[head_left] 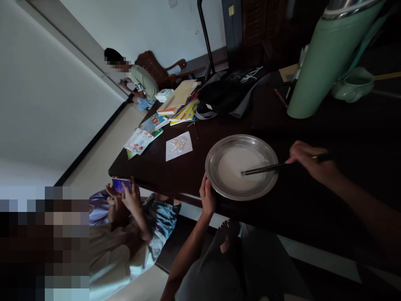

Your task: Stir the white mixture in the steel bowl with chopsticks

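A round metal plate (219, 184) holding a pale white liquid sits on the dark table (313, 200) near its front edge. My left hand (207, 196) grips the plate's near rim, fingers curled over it. My right hand (311, 161) is closed on a pair of dark chopsticks (266, 168), whose tips rest in the white liquid near the plate's middle.
A tall green flask (326, 62) and a green cup (354, 85) stand at the back right. Books (178, 104), a black bag (225, 94) and a white sheet (178, 145) lie to the left. A person beside me holds a phone (120, 184); another sits by the far wall (140, 81).
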### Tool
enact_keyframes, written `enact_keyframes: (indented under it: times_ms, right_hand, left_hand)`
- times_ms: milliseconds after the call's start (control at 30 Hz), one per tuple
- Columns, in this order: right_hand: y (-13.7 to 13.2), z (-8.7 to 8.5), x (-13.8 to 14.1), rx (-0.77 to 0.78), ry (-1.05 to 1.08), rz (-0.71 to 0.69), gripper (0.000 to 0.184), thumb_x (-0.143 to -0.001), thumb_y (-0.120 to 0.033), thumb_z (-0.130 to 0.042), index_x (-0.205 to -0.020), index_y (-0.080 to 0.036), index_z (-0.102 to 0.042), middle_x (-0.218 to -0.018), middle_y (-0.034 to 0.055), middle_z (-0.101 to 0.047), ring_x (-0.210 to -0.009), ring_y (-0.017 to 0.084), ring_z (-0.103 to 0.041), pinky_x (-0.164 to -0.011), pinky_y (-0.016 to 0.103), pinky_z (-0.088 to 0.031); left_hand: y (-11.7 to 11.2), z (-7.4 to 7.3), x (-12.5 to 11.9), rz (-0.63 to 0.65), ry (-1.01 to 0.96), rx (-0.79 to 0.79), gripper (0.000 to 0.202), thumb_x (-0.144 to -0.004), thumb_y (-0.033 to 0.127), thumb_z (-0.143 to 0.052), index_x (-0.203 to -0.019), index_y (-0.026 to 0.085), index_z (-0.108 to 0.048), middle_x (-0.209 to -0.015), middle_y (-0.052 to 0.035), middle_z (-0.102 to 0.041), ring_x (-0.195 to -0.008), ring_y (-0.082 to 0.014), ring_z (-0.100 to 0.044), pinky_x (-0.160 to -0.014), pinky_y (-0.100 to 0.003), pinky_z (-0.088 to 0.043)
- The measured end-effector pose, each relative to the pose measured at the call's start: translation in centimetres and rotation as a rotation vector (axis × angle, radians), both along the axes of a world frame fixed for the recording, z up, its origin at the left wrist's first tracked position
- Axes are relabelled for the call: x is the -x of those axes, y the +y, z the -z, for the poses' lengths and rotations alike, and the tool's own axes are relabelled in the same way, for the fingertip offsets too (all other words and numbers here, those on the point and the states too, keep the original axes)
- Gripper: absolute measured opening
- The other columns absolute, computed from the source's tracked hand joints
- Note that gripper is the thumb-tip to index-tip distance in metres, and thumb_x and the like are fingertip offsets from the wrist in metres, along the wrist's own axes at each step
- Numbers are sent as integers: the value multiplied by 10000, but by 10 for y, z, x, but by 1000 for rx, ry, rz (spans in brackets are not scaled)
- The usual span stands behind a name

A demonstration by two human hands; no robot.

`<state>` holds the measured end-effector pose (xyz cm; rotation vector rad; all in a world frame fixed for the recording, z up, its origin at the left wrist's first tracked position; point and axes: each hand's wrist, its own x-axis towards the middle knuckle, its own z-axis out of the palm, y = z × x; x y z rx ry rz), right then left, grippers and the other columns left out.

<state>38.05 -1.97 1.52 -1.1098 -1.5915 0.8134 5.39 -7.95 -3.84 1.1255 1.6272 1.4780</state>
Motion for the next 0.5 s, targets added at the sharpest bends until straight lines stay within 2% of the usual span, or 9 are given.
enact_keyframes:
  times_ms: [67, 133, 267, 333, 400, 500]
  right_hand:
    - [-2, 1, 12, -31, -101, -158, 304, -906, -512, -672, -712, -290, -747, -696, 17, -664, -715, 207, -590, -702, 378, -458]
    - [-2, 1, 18, -103, -138, -169, 292, -897, -483, -690, -685, -285, -719, -656, 9, -658, -690, 205, -575, -712, 388, -451]
    - [1, -1, 3, -123, -39, 95, 439, -947, -531, -611, -614, -257, -696, -620, 14, -547, -643, 192, -514, -645, 380, -406]
    - [2, 0, -4, -106, 61, 128, 492, -965, -544, -580, -585, -250, -686, -654, 20, -538, -660, 193, -524, -646, 383, -411]
    - [1, 1, -2, -76, 88, 53, 496, -968, -539, -578, -581, -249, -688, -673, 24, -559, -672, 193, -537, -653, 382, -421]
    - [-1, 4, 12, -40, -35, -122, 382, -934, -524, -637, -663, -270, -727, -667, 21, -618, -686, 203, -559, -672, 383, -437]
  left_hand:
    - [0, 0, 0, -9, 12, 6, 669, -888, 697, -564, -1245, 161, -744, -1330, -144, -724, -1353, -330, -593, -1177, -421, -410]
    - [-1, -1, 0, -9, 15, 10, 665, -889, 699, -558, -1240, 167, -746, -1329, -138, -725, -1352, -326, -594, -1175, -413, -411]
    - [-1, -1, 0, 14, -13, 4, 677, -888, 697, -567, -1259, 157, -738, -1314, -143, -730, -1333, -325, -607, -1169, -418, -416]
    - [-1, -1, 0, 22, -22, -6, 685, -888, 703, -567, -1262, 155, -737, -1315, -144, -730, -1324, -326, -613, -1163, -421, -422]
    - [-1, -1, 0, 20, -15, -13, 687, -888, 708, -566, -1259, 156, -740, -1324, -144, -727, -1322, -328, -615, -1159, -422, -427]
    - [0, 1, 0, 10, -8, -13, 679, -891, 704, -569, -1253, 158, -745, -1333, -142, -724, -1328, -329, -613, -1159, -417, -428]
